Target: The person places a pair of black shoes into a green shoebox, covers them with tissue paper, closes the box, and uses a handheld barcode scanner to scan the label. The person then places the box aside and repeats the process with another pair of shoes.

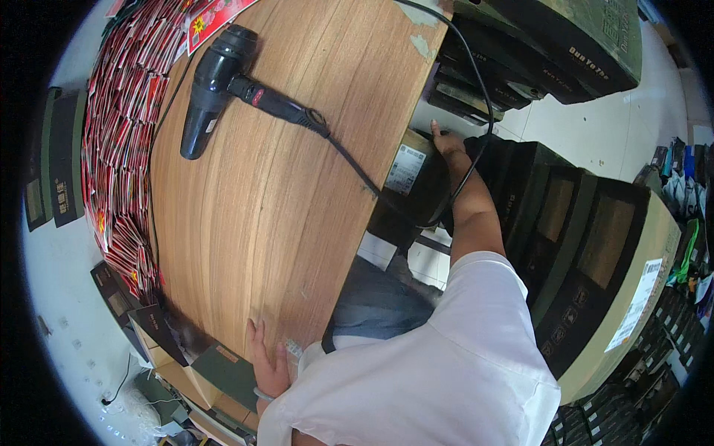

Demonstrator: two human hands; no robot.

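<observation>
My left hand (268,364) lies on the near edge of the wooden table (297,186), fingers spread, holding nothing; a bracelet circles its wrist. On the far right side, my right arm stretches down beside the table, and my right hand (448,141) is among dark cardboard boxes (506,178). Its thumb sticks out, while the other fingers are mostly hidden, so whether it grips a box I cannot tell. A black hair dryer (216,82) rests on the far left of the tabletop. Its black cord (349,160) runs over the table's right edge and loops around near my right forearm.
Stacks of red packets (126,149) line the table's left edge. A large dark box (558,44) stands at the far right, and a row of boxes (617,275) with tan sides is at my right. Opened cartons (186,379) sit on the lower left. Light tiles (580,130) cover the floor.
</observation>
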